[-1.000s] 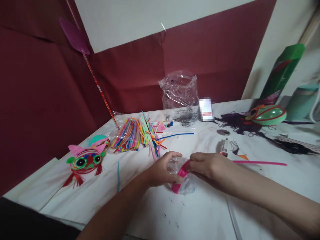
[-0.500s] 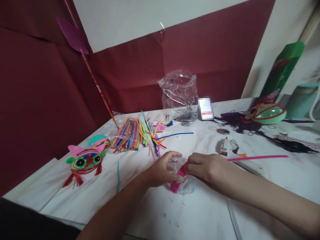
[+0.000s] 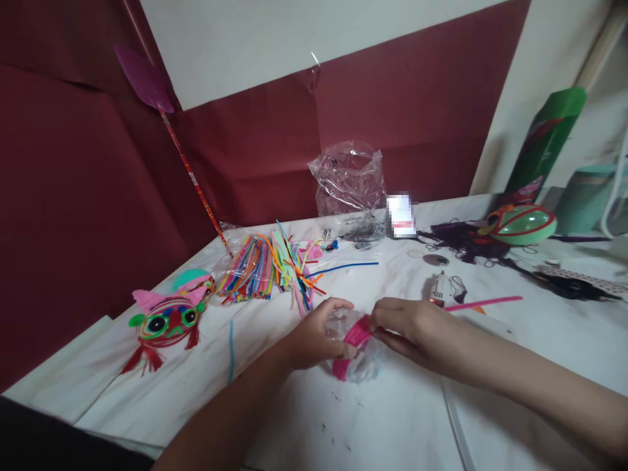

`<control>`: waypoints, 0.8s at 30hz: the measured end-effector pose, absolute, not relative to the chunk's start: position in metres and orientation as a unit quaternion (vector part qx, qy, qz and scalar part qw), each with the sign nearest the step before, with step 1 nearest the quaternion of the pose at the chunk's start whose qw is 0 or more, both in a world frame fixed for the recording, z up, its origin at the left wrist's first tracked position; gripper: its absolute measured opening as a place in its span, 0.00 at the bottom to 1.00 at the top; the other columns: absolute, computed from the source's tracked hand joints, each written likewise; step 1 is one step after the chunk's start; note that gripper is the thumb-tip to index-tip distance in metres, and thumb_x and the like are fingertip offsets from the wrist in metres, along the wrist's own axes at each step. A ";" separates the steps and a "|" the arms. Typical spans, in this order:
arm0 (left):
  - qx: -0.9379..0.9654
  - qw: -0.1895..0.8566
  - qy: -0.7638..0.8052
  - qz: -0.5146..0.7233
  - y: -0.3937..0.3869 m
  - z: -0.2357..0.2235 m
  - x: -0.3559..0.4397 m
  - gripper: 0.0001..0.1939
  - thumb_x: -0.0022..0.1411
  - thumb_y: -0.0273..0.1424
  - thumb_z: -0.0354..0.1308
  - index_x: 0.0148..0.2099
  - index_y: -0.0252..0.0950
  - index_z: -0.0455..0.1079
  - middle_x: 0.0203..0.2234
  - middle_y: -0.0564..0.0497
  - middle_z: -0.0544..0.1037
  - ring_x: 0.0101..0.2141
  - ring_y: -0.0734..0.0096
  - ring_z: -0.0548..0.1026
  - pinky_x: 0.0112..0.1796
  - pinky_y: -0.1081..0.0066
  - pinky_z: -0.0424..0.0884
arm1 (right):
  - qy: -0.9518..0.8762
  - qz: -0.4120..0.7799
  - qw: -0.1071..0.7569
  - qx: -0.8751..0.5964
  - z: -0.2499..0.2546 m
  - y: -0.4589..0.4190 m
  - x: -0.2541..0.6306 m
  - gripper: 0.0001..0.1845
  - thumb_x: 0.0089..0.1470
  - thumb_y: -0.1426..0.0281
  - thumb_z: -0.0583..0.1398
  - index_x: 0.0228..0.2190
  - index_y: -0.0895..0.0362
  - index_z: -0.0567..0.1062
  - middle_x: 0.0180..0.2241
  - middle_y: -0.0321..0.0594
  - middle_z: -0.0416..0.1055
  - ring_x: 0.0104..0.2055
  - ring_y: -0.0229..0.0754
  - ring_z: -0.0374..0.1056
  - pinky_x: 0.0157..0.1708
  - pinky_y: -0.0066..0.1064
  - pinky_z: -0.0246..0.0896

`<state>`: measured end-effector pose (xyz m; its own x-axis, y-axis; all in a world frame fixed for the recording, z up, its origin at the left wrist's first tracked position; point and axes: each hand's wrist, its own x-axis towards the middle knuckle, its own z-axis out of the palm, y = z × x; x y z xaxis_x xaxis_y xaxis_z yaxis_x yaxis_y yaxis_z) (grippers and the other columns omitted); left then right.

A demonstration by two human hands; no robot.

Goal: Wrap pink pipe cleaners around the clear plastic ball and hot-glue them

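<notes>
My left hand (image 3: 318, 335) is wrapped round the left side of a clear plastic piece (image 3: 366, 363), perhaps a cut bottle part, low over the table. A band of bright pink pipe cleaner (image 3: 357, 333) lies across the plastic. My right hand (image 3: 400, 326) pinches the pink pipe cleaner at the band's upper right edge. Its loose end (image 3: 495, 303) sticks out to the right behind my right wrist. The fingertips of the right hand are partly hidden.
A colourful mask-like craft (image 3: 167, 320) lies at left, near a blue pipe cleaner (image 3: 231, 350). Behind my hands are bundled pipe cleaners (image 3: 250, 268) and a clear bag (image 3: 349, 186). A glue gun (image 3: 441, 288), scissors (image 3: 569, 282) and a green balloon-shaped craft (image 3: 527, 224) are at right.
My right hand has shifted slightly right from the plastic, baring more of the pink band. The pink pipe cleaner's loose end now reaches less far right. My left hand keeps its hold.
</notes>
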<state>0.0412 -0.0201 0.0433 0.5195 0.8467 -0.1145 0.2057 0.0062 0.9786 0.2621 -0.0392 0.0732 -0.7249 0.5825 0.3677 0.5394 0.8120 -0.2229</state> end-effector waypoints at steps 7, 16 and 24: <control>0.659 0.571 0.402 0.279 -0.021 0.045 0.042 0.36 0.38 0.30 0.69 0.52 0.38 0.62 0.35 0.51 0.70 0.33 0.70 0.67 0.33 0.71 0.63 | -0.928 0.057 0.206 -0.306 0.070 -0.038 0.260 0.12 0.62 0.73 0.52 0.30 0.58 0.73 0.30 0.43 0.69 0.30 0.41 0.69 0.29 0.29 0.62; 0.664 0.567 0.399 0.280 -0.020 0.041 0.041 0.36 0.39 0.29 0.69 0.53 0.38 0.62 0.38 0.50 0.71 0.35 0.68 0.69 0.35 0.70 0.64 | -0.904 0.061 0.248 -0.343 0.061 -0.037 0.253 0.07 0.56 0.75 0.56 0.26 0.56 0.68 0.28 0.40 0.68 0.28 0.41 0.67 0.29 0.30 0.61; 0.679 0.563 0.380 0.277 -0.018 0.042 0.039 0.38 0.40 0.34 0.71 0.54 0.37 0.61 0.40 0.48 0.71 0.39 0.63 0.70 0.39 0.67 0.66 | -0.879 0.158 0.248 -0.377 0.066 -0.036 0.252 0.07 0.52 0.78 0.58 0.26 0.56 0.67 0.29 0.39 0.67 0.32 0.42 0.67 0.34 0.33 0.61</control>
<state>0.0393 -0.0183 0.0415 0.5574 0.8286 -0.0522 0.2044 -0.0760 0.9759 0.2522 -0.0361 0.0658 -0.5936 0.7398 0.3169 0.5834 0.6668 -0.4637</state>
